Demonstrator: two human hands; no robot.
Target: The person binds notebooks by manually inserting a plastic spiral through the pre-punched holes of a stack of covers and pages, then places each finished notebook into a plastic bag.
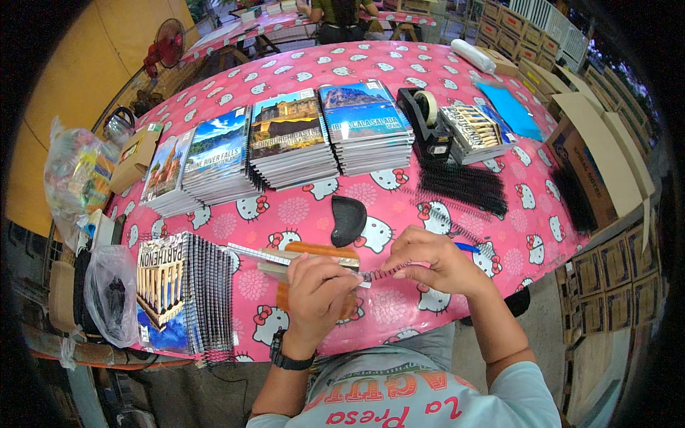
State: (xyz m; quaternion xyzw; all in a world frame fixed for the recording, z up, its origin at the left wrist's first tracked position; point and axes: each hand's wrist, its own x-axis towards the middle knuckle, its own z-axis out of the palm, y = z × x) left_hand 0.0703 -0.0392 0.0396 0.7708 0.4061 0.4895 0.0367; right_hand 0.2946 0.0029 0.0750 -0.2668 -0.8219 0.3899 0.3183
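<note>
My left hand (317, 292), with a black watch on its wrist, closes around a thin notebook (258, 255) seen nearly edge-on, its gridded pages showing. A dark spiral binding coil (385, 274) runs from the notebook's right end to my right hand (437, 265), whose fingertips pinch it. How far the coil sits in the holes is hidden by my left fingers. Under the notebook lies an orange-brown wooden board (346, 308). Just beyond is a black curved pad (348, 220). A blue pen-like thing (467, 247) lies beside my right hand, near a loose coil (457, 227).
Stacks of spiral notebooks (296, 143) line the table's middle, with another stack (171, 285) at near left. A tape dispenser (427, 128), a notebook pile (478, 132) and many black coils (464, 189) sit right of centre. Cardboard boxes (592, 157) edge the right; a person (342, 18) is behind.
</note>
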